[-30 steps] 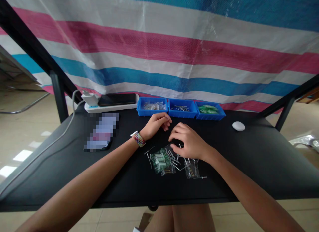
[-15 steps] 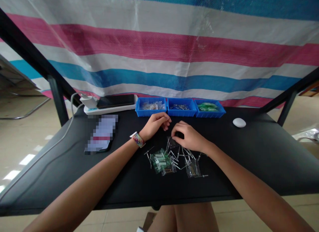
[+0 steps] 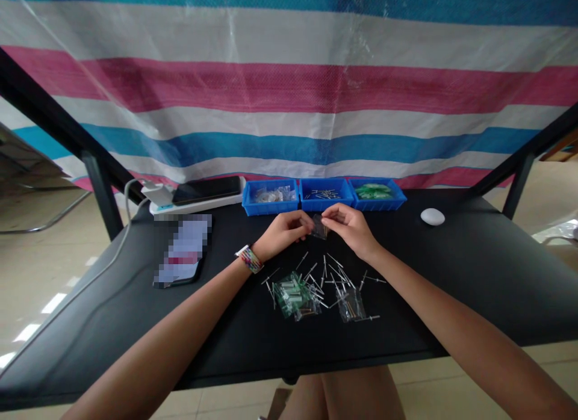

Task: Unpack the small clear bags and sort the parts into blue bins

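Note:
A small clear plastic bag (image 3: 320, 228) with thin brass-coloured pieces inside is stretched between my two hands, above the table. My left hand (image 3: 283, 232) pinches its left edge, and my right hand (image 3: 350, 227) grips the right edge with thumb and forefinger. Below them, loose silver pop rivets (image 3: 342, 274) lie scattered. Among these rest a green-tinted bag (image 3: 289, 295) of light pieces, overlapping another clear bag, and one more clear bag (image 3: 350, 305) with brass-coloured pieces.
Three blue bins stand in a row at the back: one with clear packets (image 3: 273, 195), one with rivets (image 3: 326, 195), one with green bags (image 3: 374, 192). To the left are a power strip (image 3: 198, 207) and phones (image 3: 205, 190). A white mouse (image 3: 432, 216) sits at right.
My right hand has lifted the clear bag off the rivets and moved it up and forward. My left hand has come over to it and now grips its other edge.

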`<state>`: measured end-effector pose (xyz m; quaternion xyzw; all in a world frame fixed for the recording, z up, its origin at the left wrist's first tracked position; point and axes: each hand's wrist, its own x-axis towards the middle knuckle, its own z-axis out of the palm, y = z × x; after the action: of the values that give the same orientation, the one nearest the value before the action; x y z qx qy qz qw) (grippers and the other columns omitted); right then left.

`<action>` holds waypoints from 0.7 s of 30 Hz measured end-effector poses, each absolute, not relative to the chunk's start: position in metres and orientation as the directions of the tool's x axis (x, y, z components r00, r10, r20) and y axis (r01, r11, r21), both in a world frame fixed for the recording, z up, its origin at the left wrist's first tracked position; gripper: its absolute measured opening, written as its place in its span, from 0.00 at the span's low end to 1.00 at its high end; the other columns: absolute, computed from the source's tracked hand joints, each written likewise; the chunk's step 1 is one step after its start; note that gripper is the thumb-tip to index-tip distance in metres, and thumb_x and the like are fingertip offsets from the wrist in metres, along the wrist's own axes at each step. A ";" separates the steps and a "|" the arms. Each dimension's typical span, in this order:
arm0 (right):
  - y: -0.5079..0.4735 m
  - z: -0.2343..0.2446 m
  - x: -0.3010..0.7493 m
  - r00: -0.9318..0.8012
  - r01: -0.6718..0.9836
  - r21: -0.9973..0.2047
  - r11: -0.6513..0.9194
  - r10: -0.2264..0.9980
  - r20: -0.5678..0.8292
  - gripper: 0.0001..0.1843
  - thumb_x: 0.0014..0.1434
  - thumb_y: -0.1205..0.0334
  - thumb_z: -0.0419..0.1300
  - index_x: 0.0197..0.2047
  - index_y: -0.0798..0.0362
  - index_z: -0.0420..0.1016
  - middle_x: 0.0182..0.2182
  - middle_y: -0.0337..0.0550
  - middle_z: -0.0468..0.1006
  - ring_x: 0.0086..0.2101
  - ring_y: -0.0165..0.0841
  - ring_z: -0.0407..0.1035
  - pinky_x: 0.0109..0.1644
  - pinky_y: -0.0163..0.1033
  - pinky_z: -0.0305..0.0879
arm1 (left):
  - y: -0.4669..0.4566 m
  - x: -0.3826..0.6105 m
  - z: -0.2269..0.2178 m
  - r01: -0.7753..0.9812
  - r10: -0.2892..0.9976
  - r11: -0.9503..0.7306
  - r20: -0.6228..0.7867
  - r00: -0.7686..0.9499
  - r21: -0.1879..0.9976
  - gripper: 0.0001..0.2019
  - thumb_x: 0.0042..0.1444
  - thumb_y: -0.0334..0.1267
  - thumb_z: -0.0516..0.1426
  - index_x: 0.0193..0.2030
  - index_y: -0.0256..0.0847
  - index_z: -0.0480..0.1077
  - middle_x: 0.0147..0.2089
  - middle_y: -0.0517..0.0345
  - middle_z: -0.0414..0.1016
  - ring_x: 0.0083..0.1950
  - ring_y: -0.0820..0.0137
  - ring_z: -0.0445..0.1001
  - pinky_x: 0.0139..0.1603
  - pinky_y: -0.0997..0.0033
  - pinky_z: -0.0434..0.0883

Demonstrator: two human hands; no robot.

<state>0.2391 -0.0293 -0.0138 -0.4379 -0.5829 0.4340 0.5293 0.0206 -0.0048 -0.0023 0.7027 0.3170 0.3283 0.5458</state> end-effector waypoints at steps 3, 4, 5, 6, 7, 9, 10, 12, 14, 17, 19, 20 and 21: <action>-0.031 -0.012 0.239 -0.069 -0.079 -0.987 0.140 0.987 0.145 0.17 0.54 0.51 0.74 0.41 0.50 0.79 0.33 0.40 0.82 0.35 0.36 0.78 0.41 0.43 0.77 | -0.003 0.021 -0.006 0.061 0.814 -0.199 0.131 0.566 0.978 0.12 0.61 0.44 0.65 0.40 0.36 0.76 0.34 0.57 0.77 0.30 0.74 0.75 0.31 0.76 0.71; -0.031 -0.011 0.240 -0.082 -0.115 -0.988 0.101 0.990 0.111 0.17 0.55 0.50 0.74 0.43 0.50 0.79 0.33 0.40 0.82 0.34 0.36 0.78 0.41 0.43 0.78 | -0.002 0.021 -0.007 0.047 0.820 -0.193 0.135 0.556 0.980 0.12 0.62 0.44 0.65 0.40 0.36 0.75 0.34 0.57 0.77 0.30 0.74 0.75 0.30 0.76 0.72; -0.032 -0.011 0.240 -0.097 -0.140 -0.988 0.066 0.992 0.080 0.18 0.55 0.49 0.74 0.43 0.50 0.79 0.33 0.40 0.83 0.34 0.36 0.78 0.41 0.44 0.78 | -0.001 0.020 -0.008 0.031 0.826 -0.185 0.139 0.546 0.982 0.13 0.62 0.45 0.65 0.41 0.36 0.75 0.33 0.57 0.77 0.30 0.74 0.76 0.30 0.76 0.72; -0.032 -0.011 0.240 -0.109 -0.154 -0.987 0.041 0.992 0.058 0.19 0.55 0.49 0.75 0.43 0.51 0.79 0.33 0.40 0.83 0.33 0.35 0.79 0.41 0.44 0.78 | 0.000 0.020 -0.009 0.015 0.833 -0.178 0.142 0.535 0.984 0.13 0.63 0.46 0.65 0.42 0.36 0.75 0.33 0.57 0.77 0.30 0.74 0.76 0.30 0.76 0.73; -0.032 -0.011 0.240 -0.117 -0.156 -0.987 0.026 0.992 0.045 0.19 0.54 0.48 0.75 0.42 0.51 0.80 0.32 0.40 0.83 0.32 0.35 0.78 0.41 0.44 0.78 | 0.001 0.020 -0.010 0.002 0.839 -0.173 0.146 0.524 0.985 0.14 0.63 0.46 0.65 0.43 0.36 0.75 0.33 0.57 0.77 0.30 0.73 0.77 0.30 0.76 0.73; -0.032 -0.010 0.241 -0.112 -0.147 -0.989 0.029 0.993 0.046 0.19 0.53 0.48 0.76 0.39 0.52 0.80 0.32 0.41 0.83 0.31 0.33 0.78 0.40 0.42 0.77 | 0.002 0.019 -0.011 -0.009 0.844 -0.176 0.155 0.513 0.984 0.14 0.64 0.47 0.65 0.44 0.36 0.75 0.33 0.57 0.77 0.30 0.73 0.77 0.30 0.76 0.73; -0.032 -0.010 0.241 -0.102 -0.145 -0.989 0.038 0.993 0.054 0.19 0.52 0.48 0.77 0.38 0.53 0.80 0.31 0.41 0.83 0.30 0.32 0.77 0.39 0.40 0.77 | 0.002 0.020 -0.012 -0.006 0.845 -0.181 0.159 0.510 0.984 0.15 0.64 0.48 0.65 0.44 0.37 0.75 0.33 0.57 0.77 0.30 0.74 0.77 0.29 0.77 0.73; -0.032 -0.009 0.241 -0.084 -0.159 -0.986 0.043 0.995 0.057 0.20 0.50 0.49 0.78 0.38 0.53 0.81 0.30 0.40 0.82 0.30 0.31 0.76 0.39 0.40 0.76 | 0.002 0.020 -0.011 -0.001 0.849 -0.190 0.165 0.502 0.982 0.14 0.64 0.48 0.65 0.43 0.37 0.75 0.34 0.58 0.77 0.30 0.75 0.77 0.27 0.78 0.72; -0.032 -0.008 0.241 -0.085 -0.182 -0.983 0.017 0.996 0.033 0.20 0.49 0.51 0.78 0.40 0.53 0.81 0.29 0.39 0.82 0.30 0.32 0.76 0.40 0.40 0.76 | 0.001 0.021 -0.011 -0.004 0.854 -0.189 0.166 0.493 0.982 0.14 0.64 0.48 0.65 0.42 0.37 0.75 0.33 0.59 0.76 0.29 0.75 0.77 0.27 0.79 0.72; -0.031 -0.007 0.241 -0.085 -0.171 -0.985 0.008 0.996 0.023 0.19 0.48 0.53 0.78 0.39 0.53 0.81 0.29 0.39 0.82 0.31 0.32 0.76 0.41 0.41 0.75 | 0.000 0.022 -0.009 -0.016 0.858 -0.179 0.164 0.487 0.984 0.14 0.63 0.47 0.66 0.41 0.37 0.75 0.33 0.59 0.76 0.30 0.74 0.78 0.28 0.78 0.73; -0.031 -0.007 0.241 -0.056 -0.117 -0.989 0.085 0.994 0.092 0.16 0.49 0.54 0.77 0.37 0.53 0.81 0.29 0.39 0.81 0.30 0.33 0.75 0.40 0.41 0.74 | -0.001 0.022 -0.008 -0.008 0.858 -0.173 0.155 0.490 0.985 0.14 0.63 0.47 0.66 0.41 0.37 0.75 0.33 0.59 0.76 0.30 0.74 0.77 0.28 0.78 0.73; -0.031 -0.007 0.241 -0.034 -0.075 -0.987 0.143 0.989 0.146 0.14 0.50 0.55 0.76 0.37 0.53 0.81 0.29 0.40 0.81 0.31 0.33 0.75 0.40 0.41 0.73 | -0.001 0.022 -0.008 0.002 0.855 -0.171 0.148 0.497 0.985 0.14 0.63 0.47 0.65 0.41 0.37 0.75 0.32 0.59 0.76 0.30 0.74 0.77 0.28 0.78 0.73; -0.031 -0.008 0.240 -0.014 -0.025 -0.979 0.202 0.979 0.203 0.13 0.51 0.56 0.75 0.36 0.52 0.81 0.30 0.40 0.81 0.31 0.33 0.75 0.39 0.41 0.73 | -0.001 0.022 -0.008 0.014 0.851 -0.174 0.143 0.506 0.985 0.14 0.63 0.47 0.65 0.42 0.37 0.75 0.32 0.59 0.76 0.29 0.75 0.76 0.28 0.78 0.73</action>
<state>0.2403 -0.0314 -0.0075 -0.4362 -0.5466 0.4566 0.5500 0.0215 -0.0012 -0.0083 0.6668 0.3241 0.3770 0.5551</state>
